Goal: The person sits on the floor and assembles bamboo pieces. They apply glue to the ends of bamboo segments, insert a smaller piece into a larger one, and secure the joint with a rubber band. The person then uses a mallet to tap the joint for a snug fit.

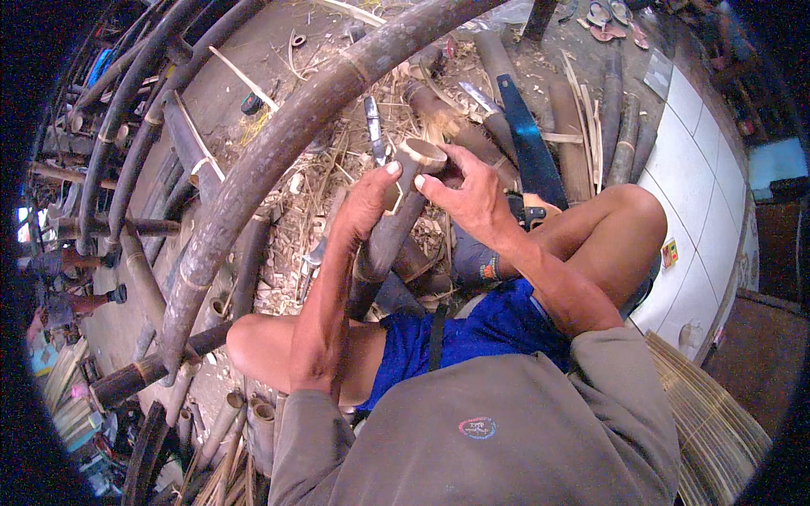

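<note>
A dark bamboo tube (408,174) with a pale cut open end is held up in front of me, between my two hands. My left hand (364,202) grips its left side, thumb up near the rim, the other fingers mostly hidden. My right hand (472,192) closes on the right side, its thumb against the tube and its fingers by the rim. Just beyond the left thumb lies a shiny metal tool (374,126), its kind unclear. A thick bamboo piece (384,249) slopes below the hands, between my legs.
A long curved bamboo pole (278,139) arches across the left. A handsaw (530,139) lies beyond my right forearm. Shavings (325,169) cover the ground, with several bamboo lengths (624,139) around. White tiles (688,202) lie at right, sandals (606,32) at the back, bamboo slats (704,405) at lower right.
</note>
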Demonstrator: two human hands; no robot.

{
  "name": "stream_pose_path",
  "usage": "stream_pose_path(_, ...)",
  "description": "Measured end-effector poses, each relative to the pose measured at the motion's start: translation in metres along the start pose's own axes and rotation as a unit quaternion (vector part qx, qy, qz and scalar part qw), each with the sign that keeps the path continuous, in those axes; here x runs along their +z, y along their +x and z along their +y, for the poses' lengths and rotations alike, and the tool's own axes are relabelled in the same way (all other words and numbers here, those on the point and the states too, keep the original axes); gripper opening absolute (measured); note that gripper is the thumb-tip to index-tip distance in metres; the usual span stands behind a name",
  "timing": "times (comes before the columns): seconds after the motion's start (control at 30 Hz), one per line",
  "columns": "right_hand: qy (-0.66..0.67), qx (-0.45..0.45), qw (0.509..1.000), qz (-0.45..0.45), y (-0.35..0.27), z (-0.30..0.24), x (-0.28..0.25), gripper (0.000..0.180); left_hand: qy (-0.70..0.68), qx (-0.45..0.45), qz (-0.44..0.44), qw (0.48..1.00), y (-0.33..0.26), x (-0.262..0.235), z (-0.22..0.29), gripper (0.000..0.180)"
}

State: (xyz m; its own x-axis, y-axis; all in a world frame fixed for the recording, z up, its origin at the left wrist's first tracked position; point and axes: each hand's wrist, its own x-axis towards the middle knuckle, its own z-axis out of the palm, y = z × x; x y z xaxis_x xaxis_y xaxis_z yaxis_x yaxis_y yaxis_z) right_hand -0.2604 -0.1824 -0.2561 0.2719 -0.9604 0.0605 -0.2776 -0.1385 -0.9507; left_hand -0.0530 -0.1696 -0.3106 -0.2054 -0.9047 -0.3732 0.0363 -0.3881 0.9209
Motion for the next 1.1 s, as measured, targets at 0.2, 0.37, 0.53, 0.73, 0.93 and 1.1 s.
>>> stream_pose_path(0.2, -0.019, 0.011, 1.000, -0.020, -0.001, 0.000, -0.001, 0.060, 0.056, 0.021, 0.022, 0.998, 0.004, -0.007, -0.010, 0.057)
stream_pose_path(0.37, 0.002, -0.032, 0.999, -0.013, 0.005, 0.022, 0.005, 0.060, 0.043, 0.025, 0.025, 0.998, 0.001, -0.006, -0.004, 0.056)
stream_pose_path(0.53, 0.049, -0.047, 0.997, -0.047, 0.008, 0.025, -0.002, 0.060, -0.031, 0.038, 0.008, 0.999, -0.006, 0.003, 0.004, 0.059)
stream_pose_path(0.73, 0.030, 0.038, 0.997, -0.062, 0.010, 0.011, -0.002, 0.057, 0.028, 0.068, 0.008, 0.997, -0.007, 0.004, 0.006, 0.059)
stream_pose_path(0.93, 0.008, 0.014, 0.999, -0.033, 0.006, 0.005, 0.005, 0.051, 0.058, 0.070, 0.050, 0.995, -0.010, 0.010, 0.009, 0.049)
stream_pose_path(1.1, 0.017, -0.040, 0.998, -0.047, 0.011, 0.009, 0.000, 0.047, 0.188, 0.092, 0.151, 0.966, -0.013, 0.010, 0.009, 0.045)
